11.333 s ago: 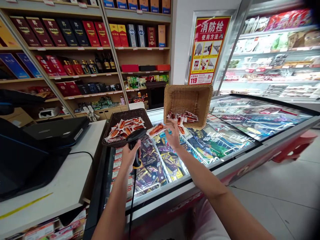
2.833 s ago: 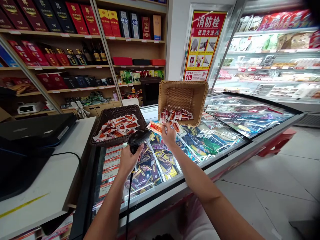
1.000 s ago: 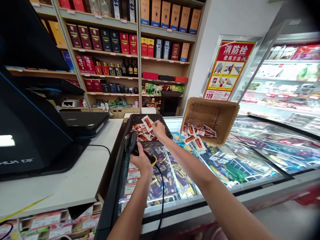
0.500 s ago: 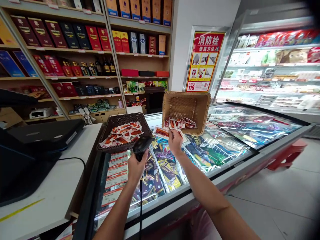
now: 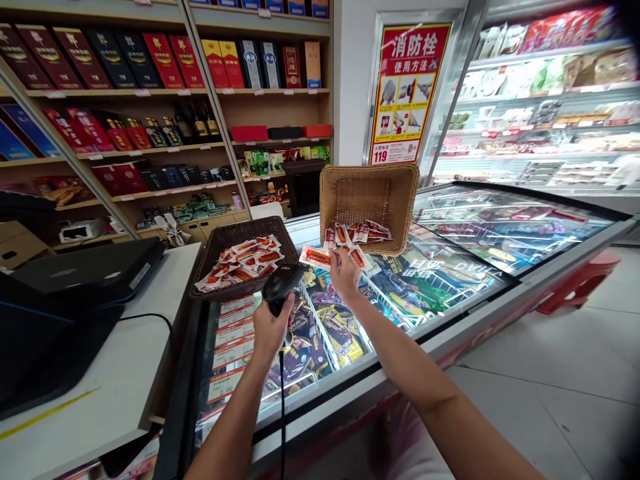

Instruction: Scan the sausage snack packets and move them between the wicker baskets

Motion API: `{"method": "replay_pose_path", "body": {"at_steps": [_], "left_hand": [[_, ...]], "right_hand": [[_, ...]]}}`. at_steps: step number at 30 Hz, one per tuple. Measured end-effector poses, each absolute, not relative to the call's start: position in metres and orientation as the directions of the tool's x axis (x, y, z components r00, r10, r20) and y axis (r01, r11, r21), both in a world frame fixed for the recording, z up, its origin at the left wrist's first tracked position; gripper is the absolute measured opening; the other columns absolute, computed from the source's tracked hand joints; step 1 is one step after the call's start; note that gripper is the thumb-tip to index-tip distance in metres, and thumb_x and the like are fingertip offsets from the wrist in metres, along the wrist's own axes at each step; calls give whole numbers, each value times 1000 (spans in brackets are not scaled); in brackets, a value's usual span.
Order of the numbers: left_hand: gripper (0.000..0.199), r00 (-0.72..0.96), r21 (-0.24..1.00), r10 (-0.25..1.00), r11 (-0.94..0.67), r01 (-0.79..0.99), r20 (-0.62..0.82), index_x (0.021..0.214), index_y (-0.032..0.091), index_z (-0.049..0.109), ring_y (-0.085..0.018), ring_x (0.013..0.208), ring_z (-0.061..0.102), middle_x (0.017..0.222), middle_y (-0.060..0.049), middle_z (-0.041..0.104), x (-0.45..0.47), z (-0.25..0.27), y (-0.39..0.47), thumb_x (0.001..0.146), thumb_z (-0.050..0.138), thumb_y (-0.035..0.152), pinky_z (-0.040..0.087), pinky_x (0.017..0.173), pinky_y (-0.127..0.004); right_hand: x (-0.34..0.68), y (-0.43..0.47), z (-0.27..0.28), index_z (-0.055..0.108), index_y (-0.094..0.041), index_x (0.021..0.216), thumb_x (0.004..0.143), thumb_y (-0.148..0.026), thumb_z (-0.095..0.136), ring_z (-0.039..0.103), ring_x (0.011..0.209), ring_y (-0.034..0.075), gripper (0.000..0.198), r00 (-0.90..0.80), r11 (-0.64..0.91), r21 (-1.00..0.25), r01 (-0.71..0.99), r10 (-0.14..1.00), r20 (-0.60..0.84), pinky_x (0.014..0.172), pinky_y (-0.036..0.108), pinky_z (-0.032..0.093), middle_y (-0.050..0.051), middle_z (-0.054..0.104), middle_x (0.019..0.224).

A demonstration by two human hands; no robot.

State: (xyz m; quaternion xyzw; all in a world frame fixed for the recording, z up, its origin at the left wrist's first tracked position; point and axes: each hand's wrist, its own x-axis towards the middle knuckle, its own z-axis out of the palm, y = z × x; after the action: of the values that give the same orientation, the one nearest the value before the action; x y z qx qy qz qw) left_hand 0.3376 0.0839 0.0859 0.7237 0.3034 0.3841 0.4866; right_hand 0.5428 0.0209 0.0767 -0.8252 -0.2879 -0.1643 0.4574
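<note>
My left hand (image 5: 273,325) is wrapped round the handle of a black barcode scanner (image 5: 281,283), its cable hanging down. In my right hand (image 5: 345,275) I pinch a packaged sausage (image 5: 316,257) by its right end, just right of the scanner's head. A tan wicker basket (image 5: 409,200) behind my right hand is tipped towards me, with several packaged sausages (image 5: 361,233) in its lower part. The dark brown basket (image 5: 200,257) to the left holds a pile of similar packaged sausages (image 5: 245,261). Both baskets rest on the freezer's glass top.
Beneath my hands is a glass-topped freezer (image 5: 450,300) with wire dividers and bagged goods inside. A white counter (image 5: 120,387) with a dark monitor (image 5: 45,333) stands at left. Shelves of boxes (image 5: 115,60) line the back wall. A red stool (image 5: 580,283) is at right.
The view has tilted down slightly. My right hand has the same sausage, its label side now turned more towards me near the scanner. My left hand keeps its hold on the scanner.
</note>
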Motion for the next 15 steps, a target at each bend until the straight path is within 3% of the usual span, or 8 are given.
{"method": "replay_pose_path", "body": {"at_steps": [7, 15], "left_hand": [[51, 524, 948, 818, -313, 61, 236, 70, 19, 60, -16, 41, 55, 51, -3, 61, 339, 86, 82, 79, 71, 68, 40, 43, -26], [57, 424, 990, 895, -129, -56, 140, 72, 19, 59, -14, 40, 52, 48, 0, 58, 340, 86, 92, 69, 77, 73, 39, 42, -24]], "right_hand": [[548, 23, 74, 68, -21, 106, 106, -38, 40, 68, 84, 22, 33, 812, -406, -703, 583, 312, 493, 68, 25, 37, 7, 74, 89], [579, 29, 63, 71, -16, 109, 104, -44, 37, 68, 66, 22, 45, 956, -345, -902, 261, 223, 191, 61, 27, 46, 4, 69, 67]]}}
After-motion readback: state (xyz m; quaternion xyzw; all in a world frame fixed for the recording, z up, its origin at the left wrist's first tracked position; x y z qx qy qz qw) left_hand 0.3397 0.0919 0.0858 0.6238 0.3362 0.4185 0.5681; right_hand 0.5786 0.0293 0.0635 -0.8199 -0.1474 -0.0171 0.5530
